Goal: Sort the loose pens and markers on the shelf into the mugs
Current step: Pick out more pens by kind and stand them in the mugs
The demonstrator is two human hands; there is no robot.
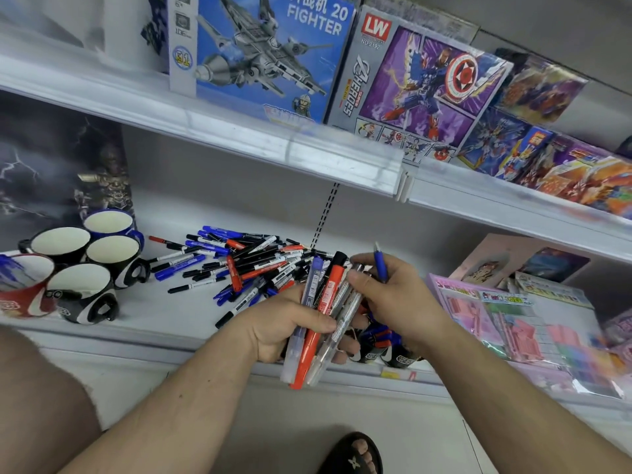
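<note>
1. blue box on the upper shelf: "20 fighter", with chinese characters before the number.
2. purple box beside it: red "lw" logo, "no 2192" beneath it, "heroes" down its left side.
3. print on the pens and mugs is too small to read.

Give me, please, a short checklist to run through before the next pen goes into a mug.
1. Left hand grips its bundle of pens firmly: ok.
2. Right hand holds a blue pen ready to place: ok.
3. Mugs stand upright with open mouths: ok.
4. Room in the mugs: ok for four; the red mug is turned away, cannot tell.
5. Pile sorted: not ok, many pens lie loose on the shelf.
6. Which colour belongs in which mug: cannot tell.
</note>
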